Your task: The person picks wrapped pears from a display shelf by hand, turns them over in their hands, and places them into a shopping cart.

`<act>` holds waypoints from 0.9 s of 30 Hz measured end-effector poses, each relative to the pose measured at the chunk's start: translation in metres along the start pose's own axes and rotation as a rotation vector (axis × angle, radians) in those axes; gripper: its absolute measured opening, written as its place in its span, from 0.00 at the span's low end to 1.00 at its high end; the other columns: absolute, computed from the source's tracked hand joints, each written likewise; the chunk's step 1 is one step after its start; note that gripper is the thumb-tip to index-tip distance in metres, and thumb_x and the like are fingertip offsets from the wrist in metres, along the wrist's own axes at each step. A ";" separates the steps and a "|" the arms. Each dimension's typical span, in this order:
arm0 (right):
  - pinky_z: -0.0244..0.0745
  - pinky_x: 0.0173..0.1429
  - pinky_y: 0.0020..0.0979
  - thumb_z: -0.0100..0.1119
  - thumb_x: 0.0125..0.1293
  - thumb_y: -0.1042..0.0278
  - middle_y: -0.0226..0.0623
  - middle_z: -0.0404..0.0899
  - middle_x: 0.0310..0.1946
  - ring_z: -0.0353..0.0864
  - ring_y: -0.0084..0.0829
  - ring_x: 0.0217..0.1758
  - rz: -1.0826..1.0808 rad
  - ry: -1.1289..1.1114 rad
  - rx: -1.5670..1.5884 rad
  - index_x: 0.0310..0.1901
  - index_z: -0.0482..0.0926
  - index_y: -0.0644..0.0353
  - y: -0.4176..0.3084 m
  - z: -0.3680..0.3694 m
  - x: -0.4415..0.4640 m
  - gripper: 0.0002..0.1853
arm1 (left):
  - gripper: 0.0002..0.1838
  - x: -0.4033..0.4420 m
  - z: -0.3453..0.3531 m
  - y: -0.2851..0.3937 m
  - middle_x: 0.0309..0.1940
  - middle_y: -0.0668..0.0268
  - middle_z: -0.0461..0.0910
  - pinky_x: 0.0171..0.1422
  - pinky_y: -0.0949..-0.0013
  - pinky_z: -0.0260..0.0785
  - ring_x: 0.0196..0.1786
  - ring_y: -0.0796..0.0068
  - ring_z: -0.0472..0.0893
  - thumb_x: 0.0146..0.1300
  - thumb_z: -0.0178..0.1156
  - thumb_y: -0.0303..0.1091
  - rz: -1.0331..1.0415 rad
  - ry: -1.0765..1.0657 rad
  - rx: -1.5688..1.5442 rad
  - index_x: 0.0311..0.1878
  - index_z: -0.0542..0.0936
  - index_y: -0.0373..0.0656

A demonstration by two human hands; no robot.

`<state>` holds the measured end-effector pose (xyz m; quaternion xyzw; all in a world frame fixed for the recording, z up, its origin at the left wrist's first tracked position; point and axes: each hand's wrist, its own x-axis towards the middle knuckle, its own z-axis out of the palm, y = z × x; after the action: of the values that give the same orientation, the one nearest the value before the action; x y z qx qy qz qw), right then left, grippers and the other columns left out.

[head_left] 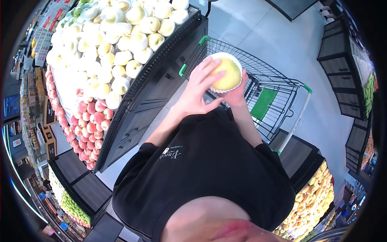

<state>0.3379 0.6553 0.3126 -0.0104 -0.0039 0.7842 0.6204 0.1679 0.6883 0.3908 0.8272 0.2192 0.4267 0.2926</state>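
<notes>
A round yellow fruit (228, 75) in a white foam net is held up in front of my chest, above the near part of a wire shopping cart (278, 80). My left hand (202, 84) and my right hand (238, 90) grip it from opposite sides. The hand on the image's left has its fingers spread over the net and the fruit's top. The other hand's fingers are mostly hidden behind the fruit. Beside the cart, similar pale yellow fruits (133, 69) in foam nets are piled on a display stand.
Red and pink peaches (89, 133) fill the near end of the dark stand (149, 90) at left. A green panel (264, 104) is on the cart. Orange-yellow fruit (312, 199) lies on a stand at lower right. Dark cabinets (340, 74) stand farther right.
</notes>
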 end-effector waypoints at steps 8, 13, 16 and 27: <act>0.77 0.38 0.36 0.56 0.69 0.42 0.46 0.66 0.67 0.76 0.47 0.57 0.084 -0.257 0.289 0.71 0.64 0.55 0.011 -0.008 0.028 0.36 | 0.40 -0.022 -0.022 -0.052 0.69 0.57 0.70 0.70 0.59 0.62 0.65 0.67 0.74 0.60 0.66 0.30 -0.423 0.004 -0.540 0.75 0.61 0.42; 0.79 0.45 0.40 0.54 0.68 0.37 0.44 0.67 0.68 0.74 0.48 0.61 0.022 -0.152 0.312 0.71 0.65 0.52 0.023 -0.028 0.037 0.37 | 0.39 -0.036 -0.035 -0.079 0.62 0.59 0.76 0.62 0.65 0.68 0.57 0.71 0.77 0.58 0.69 0.27 -0.468 -0.104 -0.534 0.73 0.65 0.41; 0.79 0.52 0.52 0.45 0.68 0.27 0.44 0.69 0.68 0.73 0.53 0.67 -0.096 -0.002 -0.062 0.72 0.64 0.51 0.026 -0.032 0.030 0.41 | 0.37 -0.046 -0.037 -0.098 0.62 0.60 0.74 0.62 0.66 0.68 0.56 0.72 0.77 0.62 0.68 0.27 -0.541 -0.137 -0.633 0.73 0.64 0.42; 0.72 0.67 0.55 0.56 0.70 0.44 0.43 0.67 0.71 0.70 0.43 0.72 -0.189 0.500 -0.440 0.74 0.60 0.55 0.052 -0.079 0.009 0.37 | 0.23 -0.120 -0.018 -0.244 0.55 0.63 0.79 0.56 0.70 0.70 0.51 0.74 0.80 0.75 0.56 0.42 -1.050 -0.386 -0.872 0.68 0.71 0.44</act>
<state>0.2869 0.6516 0.2325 -0.3354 -0.0216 0.6770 0.6548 0.0605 0.7990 0.1656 0.4807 0.3425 0.1237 0.7977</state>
